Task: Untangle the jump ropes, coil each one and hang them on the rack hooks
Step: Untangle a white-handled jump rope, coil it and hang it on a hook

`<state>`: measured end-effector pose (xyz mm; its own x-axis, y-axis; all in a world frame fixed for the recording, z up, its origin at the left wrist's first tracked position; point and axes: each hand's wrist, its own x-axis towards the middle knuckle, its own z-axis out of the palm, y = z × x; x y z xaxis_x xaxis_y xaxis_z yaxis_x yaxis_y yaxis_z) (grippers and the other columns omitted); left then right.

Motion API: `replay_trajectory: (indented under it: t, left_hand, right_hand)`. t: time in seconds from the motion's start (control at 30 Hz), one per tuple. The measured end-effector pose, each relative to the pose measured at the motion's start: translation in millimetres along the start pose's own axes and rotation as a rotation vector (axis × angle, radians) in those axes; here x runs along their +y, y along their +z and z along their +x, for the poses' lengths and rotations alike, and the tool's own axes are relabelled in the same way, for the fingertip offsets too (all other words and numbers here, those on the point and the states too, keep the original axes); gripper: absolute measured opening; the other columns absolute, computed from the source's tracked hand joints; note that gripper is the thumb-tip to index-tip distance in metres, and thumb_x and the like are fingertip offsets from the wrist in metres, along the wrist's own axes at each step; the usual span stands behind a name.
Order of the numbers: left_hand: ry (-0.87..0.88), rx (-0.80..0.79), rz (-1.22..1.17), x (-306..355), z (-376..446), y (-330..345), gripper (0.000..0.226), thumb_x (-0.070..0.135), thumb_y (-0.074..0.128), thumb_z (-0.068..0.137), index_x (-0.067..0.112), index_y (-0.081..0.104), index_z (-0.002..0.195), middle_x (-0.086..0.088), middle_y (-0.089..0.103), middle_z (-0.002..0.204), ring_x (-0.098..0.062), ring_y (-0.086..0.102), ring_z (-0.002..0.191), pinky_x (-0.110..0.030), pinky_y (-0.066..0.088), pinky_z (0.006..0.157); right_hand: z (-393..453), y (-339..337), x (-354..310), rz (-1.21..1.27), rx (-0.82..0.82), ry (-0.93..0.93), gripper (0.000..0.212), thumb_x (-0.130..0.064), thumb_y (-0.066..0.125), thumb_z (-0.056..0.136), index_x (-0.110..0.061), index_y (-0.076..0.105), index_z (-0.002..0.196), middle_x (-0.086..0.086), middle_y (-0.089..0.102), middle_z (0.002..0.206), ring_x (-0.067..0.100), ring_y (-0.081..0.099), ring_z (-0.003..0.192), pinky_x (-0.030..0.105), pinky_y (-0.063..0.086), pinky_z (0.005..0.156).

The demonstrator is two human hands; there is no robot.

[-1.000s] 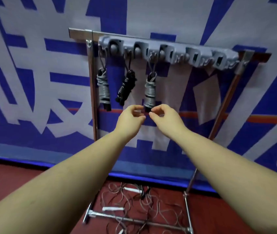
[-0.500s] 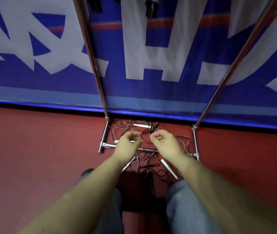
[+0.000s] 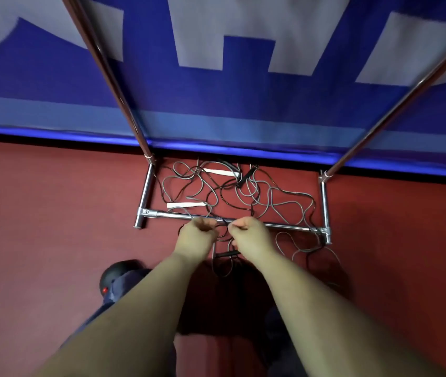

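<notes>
Both curled hands, left hand [image 3: 197,235] and right hand [image 3: 249,235], were lowered over tangled thin grey-and-black jump ropes [image 3: 243,197], judged limp and light, best gripped by the handles; whether cord was pinched could not be told.

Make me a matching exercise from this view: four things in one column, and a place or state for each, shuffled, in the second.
Things:
1. white handle
2. black handle
3. front base bar of the rack
4. left hand

Places or states:
A. chrome tube running left to right across the red floor
B. lies just behind the bar, left of middle
C. fingers curled, over the ropes in front of the bar
D. lies near the wall banner, in the far part of the tangle

Pairs: 1-B, 2-D, 3-A, 4-C
</notes>
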<state>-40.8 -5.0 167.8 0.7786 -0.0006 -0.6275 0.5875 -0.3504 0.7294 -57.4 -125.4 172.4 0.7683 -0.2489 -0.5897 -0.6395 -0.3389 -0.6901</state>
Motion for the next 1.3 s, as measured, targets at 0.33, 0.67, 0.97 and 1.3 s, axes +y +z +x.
replay_trajectory:
  t: [0.33,0.67,0.97,1.3]
  left_hand:
    - [-0.194,0.028,0.06,-46.8,100.0,17.3,0.031,-0.001,0.057,0.085,0.008,0.062,0.115,-0.008,0.064,0.107,-0.027,0.061,0.094,-0.032,0.049,0.081]
    - [-0.206,0.011,0.074,-92.7,179.7,16.4,0.029,-0.005,0.048,0.086,0.013,0.061,0.104,0.001,0.058,0.08,-0.017,0.055,0.073,-0.017,0.044,0.06]
    - [-0.197,-0.08,0.179,-120.2,205.6,34.9,0.017,0.004,0.056,0.087,0.012,0.058,0.101,-0.003,0.066,0.088,-0.016,0.062,0.078,-0.011,0.045,0.061]
    - [-0.038,-0.259,0.096,-24.1,149.8,8.1,0.021,0.005,0.067,0.079,0.015,0.066,0.061,-0.004,0.051,0.051,-0.009,0.037,0.039,-0.016,0.03,0.042]
  right_hand:
    - [100.9,48.6,21.3,-0.013,-0.054,0.063,0.013,-0.022,0.056,0.086,-0.027,0.064,0.077,0.006,0.071,0.095,0.027,0.066,0.092,0.036,0.053,0.084]
    - [182.9,109.1,62.2,0.11,-0.169,0.218,0.031,-0.013,0.052,0.089,-0.016,0.06,0.119,0.005,0.064,0.108,0.028,0.063,0.103,0.038,0.047,0.092]
    - [211.0,137.0,91.7,0.282,-0.277,0.397,0.034,-0.003,0.053,0.09,-0.012,0.06,0.121,0.012,0.062,0.122,0.024,0.06,0.107,0.036,0.046,0.099]
    - [149.3,63.9,38.1,-0.398,-0.19,-0.034,0.016,-0.01,0.049,0.089,-0.013,0.062,0.097,0.013,0.061,0.105,0.027,0.057,0.097,0.026,0.039,0.073]
